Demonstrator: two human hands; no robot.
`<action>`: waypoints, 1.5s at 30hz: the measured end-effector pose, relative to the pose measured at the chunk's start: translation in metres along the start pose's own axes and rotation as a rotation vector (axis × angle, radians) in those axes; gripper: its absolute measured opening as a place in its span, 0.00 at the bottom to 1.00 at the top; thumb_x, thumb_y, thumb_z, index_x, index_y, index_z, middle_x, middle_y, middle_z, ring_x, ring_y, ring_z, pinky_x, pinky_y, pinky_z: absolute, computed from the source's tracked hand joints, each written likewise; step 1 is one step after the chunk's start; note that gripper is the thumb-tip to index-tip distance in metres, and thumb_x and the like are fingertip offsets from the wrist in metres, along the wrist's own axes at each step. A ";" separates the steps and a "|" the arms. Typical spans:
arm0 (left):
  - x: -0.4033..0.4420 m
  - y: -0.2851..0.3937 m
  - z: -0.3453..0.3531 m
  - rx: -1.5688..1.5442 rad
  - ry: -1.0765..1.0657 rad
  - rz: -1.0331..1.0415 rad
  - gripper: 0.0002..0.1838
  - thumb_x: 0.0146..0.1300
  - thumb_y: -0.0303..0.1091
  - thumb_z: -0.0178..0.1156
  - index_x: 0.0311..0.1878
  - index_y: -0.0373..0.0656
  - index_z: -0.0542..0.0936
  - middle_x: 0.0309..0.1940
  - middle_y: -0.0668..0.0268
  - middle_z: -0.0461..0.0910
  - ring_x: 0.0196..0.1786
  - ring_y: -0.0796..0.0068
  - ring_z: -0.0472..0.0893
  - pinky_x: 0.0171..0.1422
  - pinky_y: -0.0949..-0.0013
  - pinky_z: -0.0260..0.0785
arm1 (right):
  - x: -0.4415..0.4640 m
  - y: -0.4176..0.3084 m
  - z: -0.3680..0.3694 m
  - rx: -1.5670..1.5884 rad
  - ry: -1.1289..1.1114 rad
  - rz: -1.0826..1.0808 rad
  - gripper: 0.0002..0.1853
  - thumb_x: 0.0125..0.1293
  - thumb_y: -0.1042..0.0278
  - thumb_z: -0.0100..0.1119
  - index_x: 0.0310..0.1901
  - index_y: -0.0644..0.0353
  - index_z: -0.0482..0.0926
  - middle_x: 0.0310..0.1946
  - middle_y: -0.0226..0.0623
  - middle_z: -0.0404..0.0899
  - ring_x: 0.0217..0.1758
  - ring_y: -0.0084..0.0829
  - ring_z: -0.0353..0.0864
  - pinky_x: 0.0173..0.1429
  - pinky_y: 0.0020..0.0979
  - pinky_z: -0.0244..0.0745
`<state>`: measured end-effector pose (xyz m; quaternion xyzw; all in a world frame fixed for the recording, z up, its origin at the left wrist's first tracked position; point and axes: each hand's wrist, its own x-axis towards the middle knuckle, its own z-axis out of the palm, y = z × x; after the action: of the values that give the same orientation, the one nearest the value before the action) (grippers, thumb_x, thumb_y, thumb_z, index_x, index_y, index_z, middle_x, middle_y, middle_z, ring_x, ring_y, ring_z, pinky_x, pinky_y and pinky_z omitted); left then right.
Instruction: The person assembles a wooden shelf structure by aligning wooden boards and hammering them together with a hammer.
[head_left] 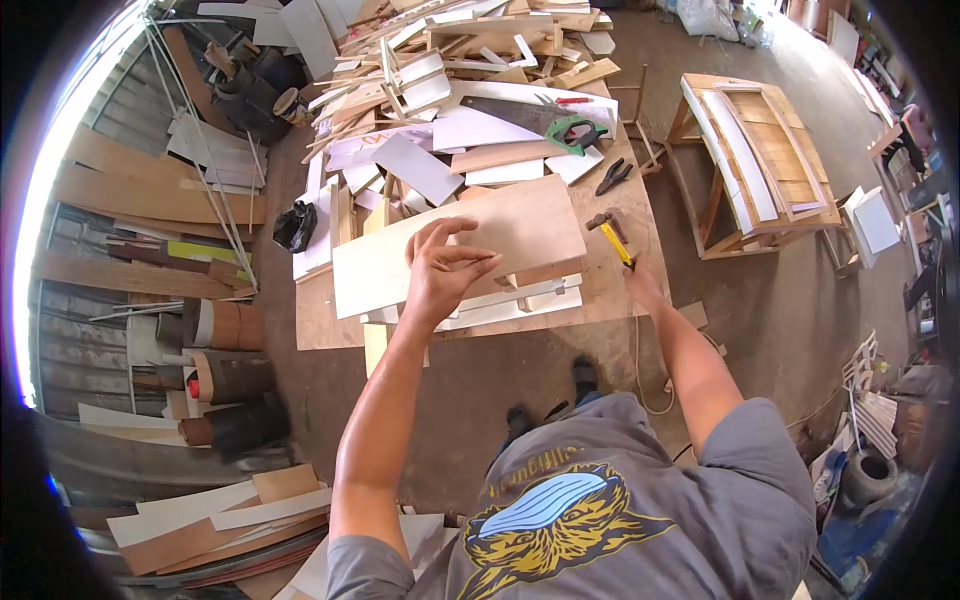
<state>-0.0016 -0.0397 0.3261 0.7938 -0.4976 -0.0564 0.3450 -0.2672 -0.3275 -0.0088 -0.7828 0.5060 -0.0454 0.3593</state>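
Note:
A pale wooden board [530,225] lies across other wood pieces at the near side of the worktable [340,325]. My left hand [440,270] is over this board, thumb and forefinger pinched together; whatever is between the fingertips is too small to make out. Off the board's right end, my right hand [645,282] grips a hammer [612,243] by its yellow handle. The hammer's head points away from me, toward the board's right end. Beneath the board, white-edged strips [530,305] stick out toward me.
Black-handled pliers [613,177] and a green-handled saw [574,133] lie beyond the hammer. Scrap wood [440,70] is heaped at the table's far end. A wooden frame stand [760,165] is to the right. A cable [645,385] trails on the floor.

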 end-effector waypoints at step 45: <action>-0.006 -0.020 0.014 0.011 0.009 0.025 0.12 0.59 0.55 0.80 0.42 0.64 0.98 0.67 0.73 0.86 0.80 0.62 0.68 0.86 0.44 0.41 | -0.270 -0.250 -0.174 -0.130 0.304 -0.628 0.26 0.72 0.69 0.69 0.72 0.49 0.83 0.44 0.45 0.89 0.42 0.46 0.90 0.48 0.43 0.82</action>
<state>0.0043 -0.0357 0.3022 0.7897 -0.5062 -0.0459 0.3435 -0.2837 -0.1372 0.3504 -0.9058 0.2901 -0.2374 0.1976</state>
